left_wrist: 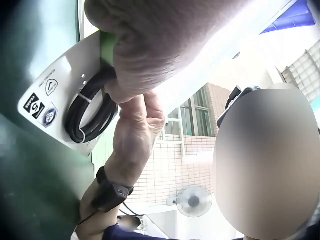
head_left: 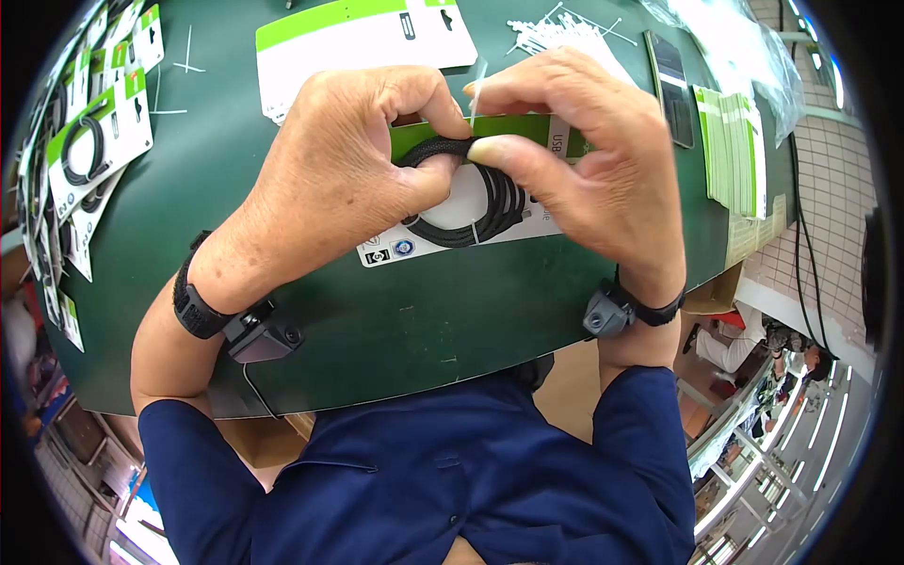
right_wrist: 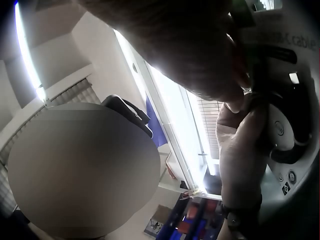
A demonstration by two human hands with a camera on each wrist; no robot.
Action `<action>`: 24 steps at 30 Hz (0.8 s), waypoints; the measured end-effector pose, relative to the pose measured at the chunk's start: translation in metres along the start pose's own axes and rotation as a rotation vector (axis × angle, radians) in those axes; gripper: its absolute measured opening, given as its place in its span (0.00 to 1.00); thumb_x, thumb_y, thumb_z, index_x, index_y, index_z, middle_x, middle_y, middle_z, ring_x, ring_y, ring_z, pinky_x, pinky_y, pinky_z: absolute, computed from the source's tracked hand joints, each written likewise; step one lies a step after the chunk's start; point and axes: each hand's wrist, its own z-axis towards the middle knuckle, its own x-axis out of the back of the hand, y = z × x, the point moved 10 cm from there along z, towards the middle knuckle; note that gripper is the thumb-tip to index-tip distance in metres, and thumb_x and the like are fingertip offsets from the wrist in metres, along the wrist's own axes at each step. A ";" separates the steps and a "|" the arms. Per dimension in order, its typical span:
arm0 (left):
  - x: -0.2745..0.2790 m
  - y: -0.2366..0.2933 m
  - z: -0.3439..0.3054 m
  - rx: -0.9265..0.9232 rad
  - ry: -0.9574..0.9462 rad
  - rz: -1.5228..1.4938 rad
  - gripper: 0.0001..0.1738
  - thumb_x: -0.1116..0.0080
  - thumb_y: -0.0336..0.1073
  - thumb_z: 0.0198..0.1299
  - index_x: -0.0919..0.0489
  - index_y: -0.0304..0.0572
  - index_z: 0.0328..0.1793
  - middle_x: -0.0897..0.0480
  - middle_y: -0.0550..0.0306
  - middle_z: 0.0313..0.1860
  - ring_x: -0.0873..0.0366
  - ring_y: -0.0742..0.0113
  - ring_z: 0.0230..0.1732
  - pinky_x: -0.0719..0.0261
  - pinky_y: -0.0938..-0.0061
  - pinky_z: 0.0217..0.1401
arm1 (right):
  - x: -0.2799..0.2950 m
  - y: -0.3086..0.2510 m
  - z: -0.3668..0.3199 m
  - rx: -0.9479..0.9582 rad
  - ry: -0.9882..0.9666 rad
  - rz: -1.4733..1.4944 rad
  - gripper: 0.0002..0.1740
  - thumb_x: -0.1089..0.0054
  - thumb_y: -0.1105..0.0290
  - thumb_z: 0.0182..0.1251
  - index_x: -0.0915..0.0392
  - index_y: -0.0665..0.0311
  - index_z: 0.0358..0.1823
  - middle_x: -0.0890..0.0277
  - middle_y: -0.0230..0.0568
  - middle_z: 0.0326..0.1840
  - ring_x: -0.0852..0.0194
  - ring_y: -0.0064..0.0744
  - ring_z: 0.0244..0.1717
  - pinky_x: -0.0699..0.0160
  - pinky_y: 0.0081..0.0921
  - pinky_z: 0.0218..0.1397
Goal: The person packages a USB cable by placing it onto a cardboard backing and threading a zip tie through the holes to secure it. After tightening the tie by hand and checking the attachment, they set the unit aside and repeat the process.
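Observation:
A coiled black cable (head_left: pixel 457 231) lies on a white and green card (head_left: pixel 546 224), with light ties round the coil. My left hand (head_left: pixel 353 155) pinches the coil's upper left part, thumb inside the loop. From the other side my right hand (head_left: pixel 598 141) presses its thumb on the coil's top, its index finger near a thin white tie (head_left: pixel 477 94) that stands up between the hands. The left wrist view shows the coil (left_wrist: pixel 90 107) against the card (left_wrist: pixel 60 100). Dark in the right wrist view, the coil (right_wrist: pixel 295 150) is partly hidden by the hands.
Carded cables (head_left: pixel 113 127) are piled at the left. Blank-looking cards (head_left: pixel 330 71) lie at the back, white ties (head_left: pixel 560 36) to their right. A phone (head_left: pixel 669 89), a stack of cards (head_left: pixel 733 155) and clear plastic (head_left: pixel 744 47) lie on the right of the green table (head_left: pixel 377 339).

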 end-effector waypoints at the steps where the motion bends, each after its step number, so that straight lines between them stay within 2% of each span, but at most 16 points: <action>1: -0.002 -0.006 0.000 0.048 -0.025 -0.018 0.10 0.32 0.19 0.52 0.15 0.33 0.41 0.10 0.59 0.40 0.13 0.74 0.44 0.16 0.77 0.55 | -0.004 0.000 0.000 0.000 -0.003 0.001 0.09 0.27 0.77 0.63 0.14 0.70 0.43 0.11 0.41 0.42 0.14 0.34 0.42 0.17 0.27 0.50; 2: -0.003 -0.008 -0.001 0.050 -0.022 -0.019 0.10 0.32 0.19 0.52 0.15 0.33 0.41 0.10 0.59 0.40 0.13 0.74 0.44 0.16 0.77 0.55 | -0.008 0.004 0.000 -0.013 0.003 0.020 0.09 0.26 0.77 0.61 0.14 0.70 0.42 0.12 0.41 0.42 0.14 0.35 0.42 0.17 0.28 0.50; 5: -0.002 -0.016 -0.001 0.059 0.033 -0.079 0.07 0.34 0.25 0.50 0.15 0.33 0.37 0.14 0.52 0.31 0.16 0.65 0.33 0.18 0.72 0.42 | -0.014 0.010 -0.002 -0.037 0.012 0.054 0.09 0.25 0.78 0.58 0.15 0.70 0.39 0.13 0.42 0.41 0.14 0.38 0.42 0.18 0.30 0.49; 9: 0.000 -0.018 -0.001 0.045 0.083 -0.168 0.08 0.34 0.26 0.50 0.15 0.33 0.37 0.14 0.52 0.31 0.17 0.68 0.33 0.18 0.73 0.43 | -0.015 0.014 -0.002 -0.076 -0.002 0.075 0.14 0.23 0.77 0.54 0.16 0.70 0.41 0.13 0.43 0.43 0.14 0.40 0.45 0.18 0.30 0.50; 12: -0.001 -0.024 -0.001 0.066 0.073 -0.196 0.08 0.34 0.26 0.50 0.15 0.33 0.38 0.14 0.52 0.31 0.16 0.69 0.34 0.18 0.73 0.44 | -0.018 0.000 -0.001 -0.002 -0.036 -0.005 0.20 0.26 0.80 0.50 0.19 0.69 0.46 0.16 0.45 0.45 0.16 0.46 0.47 0.18 0.33 0.51; 16: -0.001 -0.026 -0.001 0.076 0.076 -0.206 0.09 0.33 0.26 0.50 0.14 0.32 0.39 0.12 0.53 0.32 0.15 0.71 0.37 0.16 0.74 0.47 | -0.031 -0.005 -0.005 -0.022 -0.019 -0.126 0.24 0.32 0.83 0.48 0.23 0.67 0.51 0.19 0.46 0.47 0.19 0.50 0.48 0.17 0.36 0.52; 20: -0.002 -0.027 -0.001 0.099 0.057 -0.191 0.09 0.33 0.25 0.51 0.13 0.32 0.40 0.12 0.53 0.34 0.14 0.72 0.39 0.15 0.74 0.50 | -0.030 -0.003 -0.006 -0.024 -0.012 -0.108 0.24 0.36 0.85 0.49 0.23 0.66 0.52 0.22 0.45 0.47 0.19 0.51 0.46 0.17 0.38 0.52; 24: -0.003 -0.026 -0.001 0.096 0.063 -0.198 0.09 0.33 0.25 0.51 0.13 0.31 0.40 0.11 0.53 0.34 0.14 0.72 0.39 0.15 0.75 0.50 | -0.030 -0.002 -0.006 -0.037 -0.017 -0.101 0.24 0.37 0.85 0.49 0.23 0.66 0.51 0.21 0.47 0.48 0.19 0.52 0.48 0.17 0.37 0.52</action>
